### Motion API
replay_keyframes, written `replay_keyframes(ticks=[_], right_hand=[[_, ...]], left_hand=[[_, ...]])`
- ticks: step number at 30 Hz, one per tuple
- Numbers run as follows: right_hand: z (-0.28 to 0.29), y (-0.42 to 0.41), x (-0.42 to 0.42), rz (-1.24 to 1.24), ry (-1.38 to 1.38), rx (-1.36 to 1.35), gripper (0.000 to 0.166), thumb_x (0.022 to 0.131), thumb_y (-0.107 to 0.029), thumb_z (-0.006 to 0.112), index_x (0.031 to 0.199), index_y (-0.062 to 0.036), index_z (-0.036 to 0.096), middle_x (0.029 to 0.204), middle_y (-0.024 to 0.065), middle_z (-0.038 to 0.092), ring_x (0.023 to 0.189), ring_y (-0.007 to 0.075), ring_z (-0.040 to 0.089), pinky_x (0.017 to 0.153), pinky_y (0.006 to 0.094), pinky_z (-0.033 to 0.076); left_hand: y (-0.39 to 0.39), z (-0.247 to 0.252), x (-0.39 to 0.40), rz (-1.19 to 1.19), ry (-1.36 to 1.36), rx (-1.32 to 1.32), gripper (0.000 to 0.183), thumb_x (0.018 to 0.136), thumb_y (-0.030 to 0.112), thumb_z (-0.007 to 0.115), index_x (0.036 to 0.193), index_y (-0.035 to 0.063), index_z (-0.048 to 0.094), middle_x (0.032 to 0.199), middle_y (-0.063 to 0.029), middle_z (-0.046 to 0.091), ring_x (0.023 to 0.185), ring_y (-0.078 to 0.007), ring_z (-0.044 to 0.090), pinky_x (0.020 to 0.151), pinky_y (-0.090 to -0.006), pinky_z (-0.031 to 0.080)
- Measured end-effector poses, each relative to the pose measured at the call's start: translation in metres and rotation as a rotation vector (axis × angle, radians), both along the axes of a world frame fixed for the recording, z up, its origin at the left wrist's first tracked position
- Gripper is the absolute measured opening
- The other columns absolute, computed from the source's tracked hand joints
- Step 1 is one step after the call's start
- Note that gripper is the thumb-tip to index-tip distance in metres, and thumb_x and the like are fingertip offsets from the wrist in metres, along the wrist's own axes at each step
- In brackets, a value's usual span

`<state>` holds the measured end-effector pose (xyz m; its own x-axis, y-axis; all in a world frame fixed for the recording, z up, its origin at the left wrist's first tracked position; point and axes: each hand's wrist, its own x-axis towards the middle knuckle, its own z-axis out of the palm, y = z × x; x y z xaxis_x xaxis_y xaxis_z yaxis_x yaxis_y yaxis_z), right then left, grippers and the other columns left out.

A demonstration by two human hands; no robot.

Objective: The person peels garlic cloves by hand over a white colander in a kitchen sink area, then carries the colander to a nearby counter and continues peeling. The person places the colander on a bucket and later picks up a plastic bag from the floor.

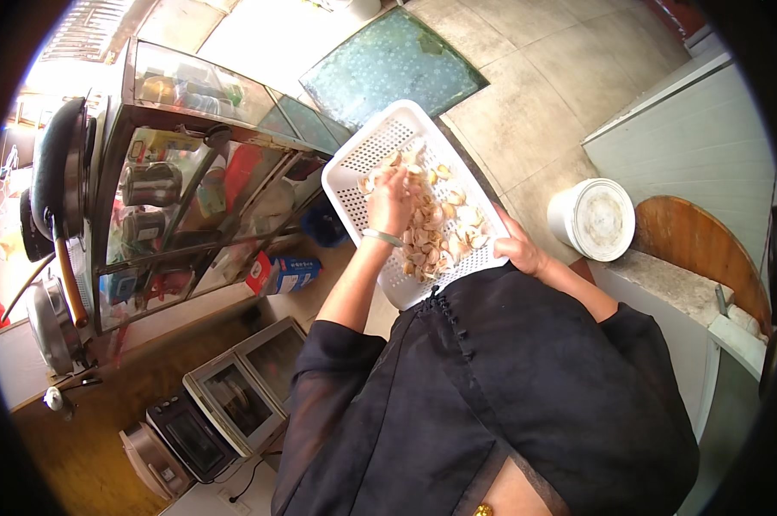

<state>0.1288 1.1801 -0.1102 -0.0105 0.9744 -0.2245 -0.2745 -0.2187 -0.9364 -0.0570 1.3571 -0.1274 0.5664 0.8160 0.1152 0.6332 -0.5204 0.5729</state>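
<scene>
A white perforated plastic basket [353,161] is tilted in front of my black-clothed torso. Many garlic cloves [427,226], apparently unpeeled, with loose papery skins, lie in it, gathered mostly along its middle and near end. My left hand [392,200], with a pale bangle at the wrist, reaches over the basket's left side, its fingers bent down among the cloves. Whether the fingers hold a clove is hidden. At the near right corner my right hand [520,245] grips the rim, thumb on the inner side and the other fingers outside.
A glass-fronted cabinet [188,193] stands at left, with pans [60,174] hanging beside it. Beyond the basket is a green patterned tabletop [392,64]. At right are a lidded white bucket [598,219] and a round wooden board [698,242] by a stone ledge. Appliances, including an oven [192,438], sit lower left.
</scene>
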Motion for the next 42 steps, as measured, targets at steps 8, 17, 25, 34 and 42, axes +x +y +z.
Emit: replay_keyframes(ticks=[8,17,25,34,42], right_hand=[[-0.007,-0.003,0.0,-0.016,0.054,-0.016,0.08,0.064,-0.011,0.045,0.142,-0.0031,0.025,0.115,0.0081,0.05,0.084,0.0108,0.048,0.068,0.0214,0.042],[-0.002,-0.003,0.001,0.031,0.029,-0.019,0.083,0.063,-0.008,0.046,0.142,-0.0007,0.024,0.128,0.0101,0.044,0.107,0.0146,0.044,0.083,0.0225,0.041],[-0.003,-0.004,0.005,0.027,0.057,-0.058,0.083,0.061,-0.008,0.047,0.141,0.0006,0.026,0.128,0.0123,0.045,0.112,0.0173,0.044,0.09,0.0248,0.038],[-0.007,-0.003,0.005,0.018,0.018,-0.041,0.083,0.062,-0.009,0.047,0.141,-0.0012,0.025,0.115,0.0103,0.05,0.096,0.0151,0.046,0.078,0.0239,0.042],[-0.003,-0.001,0.0,0.035,0.041,-0.053,0.084,0.062,-0.009,0.046,0.142,-0.0019,0.024,0.112,0.0104,0.049,0.087,0.0147,0.046,0.074,0.023,0.042]], left_hand=[[-0.013,0.02,-0.025,-0.309,0.468,-0.247,0.029,0.068,0.028,0.074,0.087,0.0071,0.066,0.085,-0.0144,0.059,0.079,-0.0307,0.06,0.071,-0.0408,0.048],[0.021,0.012,0.006,0.064,0.282,-0.13,0.028,0.079,0.03,0.065,0.078,0.003,0.063,0.077,-0.018,0.062,0.072,-0.0355,0.061,0.064,-0.0429,0.048],[-0.007,0.035,-0.035,-0.456,1.055,0.08,0.042,0.067,0.043,0.073,0.089,0.0074,0.069,0.089,-0.0131,0.064,0.084,-0.0241,0.064,0.07,-0.0341,0.049],[-0.019,0.009,-0.042,-0.219,0.003,-0.45,0.009,0.077,0.006,0.052,0.074,-0.0014,0.056,0.073,-0.0113,0.054,0.066,-0.0184,0.054,0.062,-0.0318,0.043],[-0.025,-0.01,-0.002,-0.132,0.096,-0.225,0.014,0.072,0.005,0.064,0.084,0.0011,0.057,0.082,-0.0187,0.059,0.074,-0.0325,0.059,0.066,-0.0385,0.048]])
